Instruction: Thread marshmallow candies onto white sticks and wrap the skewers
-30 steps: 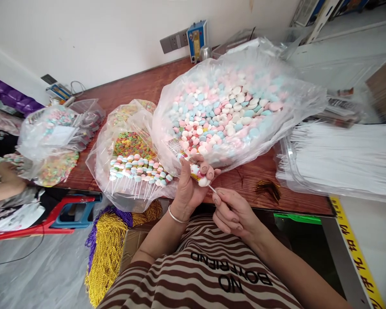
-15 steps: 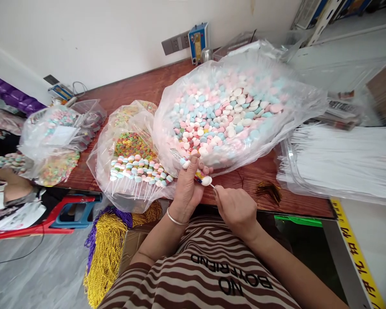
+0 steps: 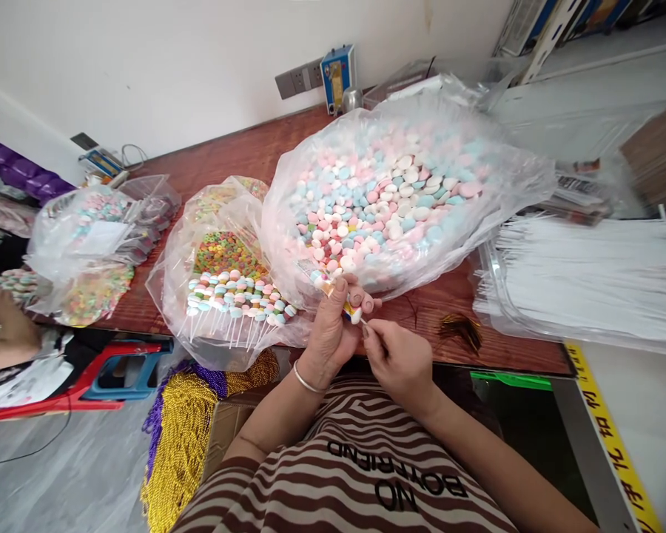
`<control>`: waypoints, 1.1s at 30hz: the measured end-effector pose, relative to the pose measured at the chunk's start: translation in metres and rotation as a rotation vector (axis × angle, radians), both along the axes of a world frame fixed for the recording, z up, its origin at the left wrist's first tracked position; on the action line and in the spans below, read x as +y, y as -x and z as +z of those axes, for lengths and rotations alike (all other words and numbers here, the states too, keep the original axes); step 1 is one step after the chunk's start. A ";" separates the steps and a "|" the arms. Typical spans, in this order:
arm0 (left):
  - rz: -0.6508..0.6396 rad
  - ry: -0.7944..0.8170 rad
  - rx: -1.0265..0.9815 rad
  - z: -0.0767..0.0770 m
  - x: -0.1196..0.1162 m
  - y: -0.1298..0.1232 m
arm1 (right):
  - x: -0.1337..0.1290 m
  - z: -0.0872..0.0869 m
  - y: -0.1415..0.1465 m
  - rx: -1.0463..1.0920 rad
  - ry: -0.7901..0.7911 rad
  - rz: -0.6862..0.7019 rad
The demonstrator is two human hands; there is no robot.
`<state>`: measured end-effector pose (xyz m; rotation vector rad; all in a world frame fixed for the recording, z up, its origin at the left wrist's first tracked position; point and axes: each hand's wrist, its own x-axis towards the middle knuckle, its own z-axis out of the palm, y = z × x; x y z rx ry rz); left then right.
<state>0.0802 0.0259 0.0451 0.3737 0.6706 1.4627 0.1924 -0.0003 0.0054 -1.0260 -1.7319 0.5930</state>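
My left hand is closed round a candy stick, a short stack of coloured and white candies on a thin white stick. Most of the stack is hidden by my fingers. A clear, shiny wrapper end pokes out beyond my left thumb. Close on the right, my right hand pinches the white stick at its lower end. Just past my hands lies a large open plastic bag of pink, blue and white candies. Finished-looking candy sticks lie in rows on a second bag to the left.
Small ring candies fill the second bag. White sticks crowd a clear tray at right, near gold twist ties. Gold bead strands hang below the table's edge. A co-worker's arm is at far left.
My left fingers have curled further over the candy stick, hiding more of it. Both hands sit slightly lower. The co-worker's arm has shifted left; the view has moved a little.
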 end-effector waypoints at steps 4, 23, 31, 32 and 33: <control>0.046 0.088 0.017 0.001 -0.001 -0.001 | 0.007 -0.009 -0.003 -0.362 -0.574 -0.146; -0.060 0.000 0.099 0.005 -0.005 0.002 | 0.000 0.011 0.001 0.909 1.107 0.654; -0.021 -0.020 0.108 0.000 -0.003 0.002 | -0.004 0.014 -0.004 0.425 0.624 0.294; -0.012 -0.020 0.110 0.000 -0.002 0.004 | -0.006 0.014 -0.006 0.332 0.548 0.258; -0.014 -0.026 0.115 0.000 -0.001 0.005 | -0.008 0.013 -0.007 0.265 0.484 0.226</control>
